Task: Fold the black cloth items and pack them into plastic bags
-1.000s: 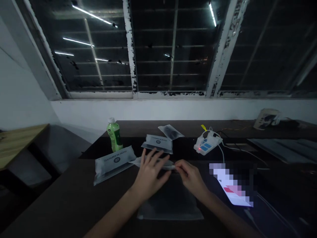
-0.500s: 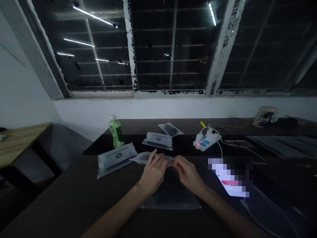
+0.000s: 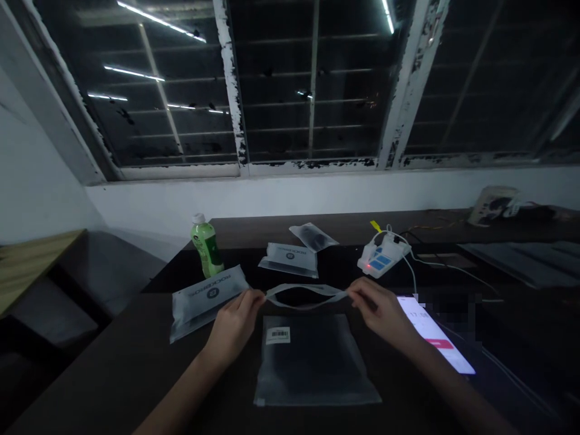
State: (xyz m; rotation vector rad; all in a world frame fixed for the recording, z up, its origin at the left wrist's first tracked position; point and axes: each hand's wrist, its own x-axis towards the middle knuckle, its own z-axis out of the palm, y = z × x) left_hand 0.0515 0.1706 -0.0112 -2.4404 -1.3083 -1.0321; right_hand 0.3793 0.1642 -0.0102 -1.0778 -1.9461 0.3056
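My left hand [image 3: 239,319] pinches the left end of a frosted plastic bag [image 3: 331,294]. The fingers of my right hand [image 3: 379,313] are closed on its right end. Between them the bag's mouth gapes, dark inside. Just nearer to me, a second frosted zip bag [image 3: 317,365] with a barcode label [image 3: 278,335] lies flat on the table. A filled printed pouch [image 3: 211,297] rests beside my left hand. Farther back are another printed pouch [image 3: 290,260] and a small clear packet [image 3: 313,236], which touch or overlap.
A green bottle [image 3: 207,246] stands behind the left pouch. At the right are a white power strip [image 3: 384,255] with cables, a lit phone [image 3: 437,338] and flat plastic bags [image 3: 521,263]. A pale boxy object [image 3: 492,204] stands near the wall under the window.
My hands have moved apart, left and right, and the bag's mouth has spread between them. The labelled bag underneath now shows fully. The view has shifted slightly.
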